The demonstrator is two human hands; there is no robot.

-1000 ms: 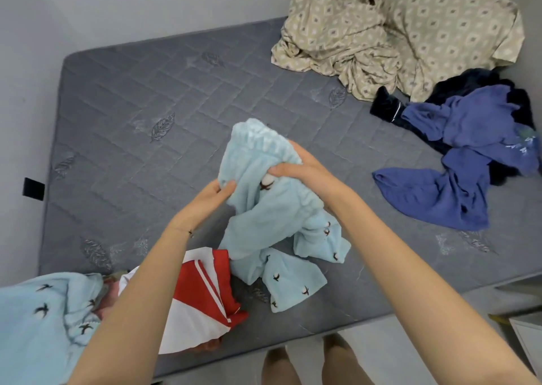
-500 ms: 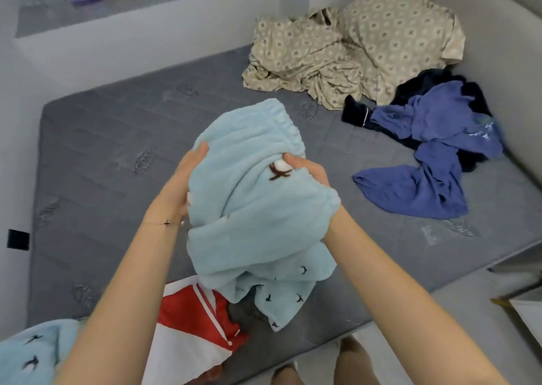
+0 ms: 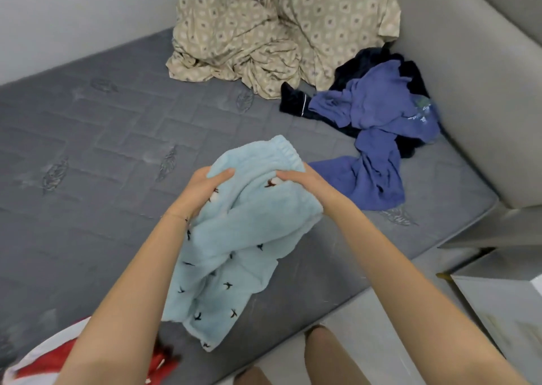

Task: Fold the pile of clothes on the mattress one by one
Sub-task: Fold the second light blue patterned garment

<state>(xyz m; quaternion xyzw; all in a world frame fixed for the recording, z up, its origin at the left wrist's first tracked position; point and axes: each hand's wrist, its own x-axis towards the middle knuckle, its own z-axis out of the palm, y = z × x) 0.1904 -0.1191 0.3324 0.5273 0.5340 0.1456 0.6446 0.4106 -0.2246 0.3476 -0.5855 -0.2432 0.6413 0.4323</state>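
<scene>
A light blue fleece garment (image 3: 252, 238) with small dark bird prints hangs bunched above the grey mattress (image 3: 102, 150); its elastic waistband is at the top. My left hand (image 3: 202, 191) grips its left side, thumb laid over the cloth. My right hand (image 3: 305, 182) holds the right side just under the waistband, fingers curled into the fabric. The lower part droops toward the mattress's front edge. A pile of blue and navy clothes (image 3: 378, 114) lies at the right.
Crumpled beige patterned fabric (image 3: 264, 35) fills the far corner against the walls. A red and white garment (image 3: 52, 361) lies at the front left, partly behind my left arm. My legs (image 3: 322, 355) stand on the floor by the mattress edge. A pale box (image 3: 504, 305) sits at the right.
Both hands have shifted their hold on the light blue garment and brought it lower and more to the right. The camera has turned to the right.
</scene>
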